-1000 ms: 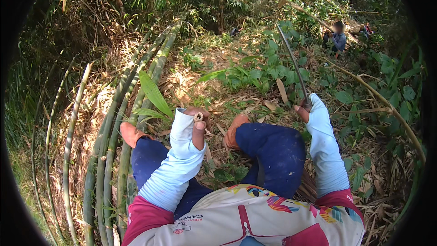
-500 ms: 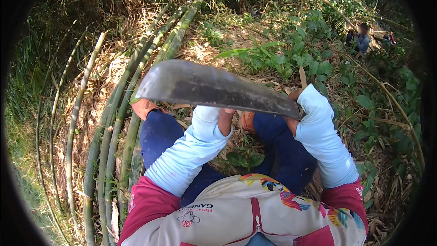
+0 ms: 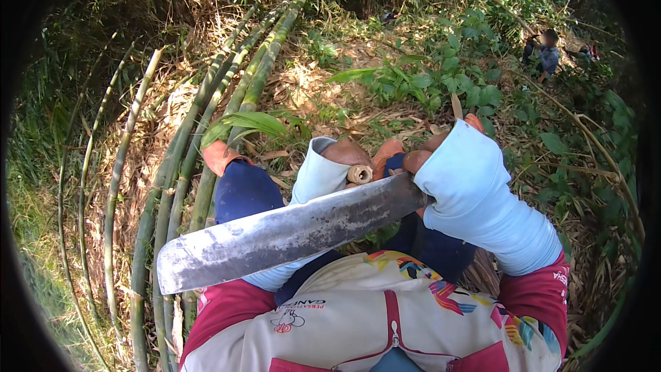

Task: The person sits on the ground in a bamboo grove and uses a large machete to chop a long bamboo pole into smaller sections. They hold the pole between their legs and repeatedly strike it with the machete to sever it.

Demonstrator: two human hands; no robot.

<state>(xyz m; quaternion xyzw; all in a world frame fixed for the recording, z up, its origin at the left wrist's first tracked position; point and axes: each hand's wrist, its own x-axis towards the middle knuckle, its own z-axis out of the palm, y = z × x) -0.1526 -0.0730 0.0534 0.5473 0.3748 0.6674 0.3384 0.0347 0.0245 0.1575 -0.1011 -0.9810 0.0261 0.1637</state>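
A machete with a broad, dark-stained grey blade lies across my front, its blunt tip pointing to the lower left. My right hand is closed at its handle end; the handle itself is mostly hidden by the hand and cuff. Beyond the blade, my left hand is wrapped round a thin bamboo piece, whose pale hollow cut end faces me. How long this piece is cannot be seen. The blade passes over my left forearm in the picture, and I cannot tell how close it is.
Several long green bamboo poles run along the left. My feet wear orange shoes amid dry leaves. Leafy plants grow ahead to the right. Another person sits far off at the upper right. A thin branch crosses the right side.
The machete has swung down toward me, its tip now lower left and its broad face showing. The bamboo piece's cut end, hidden behind the blade before, has come into view.
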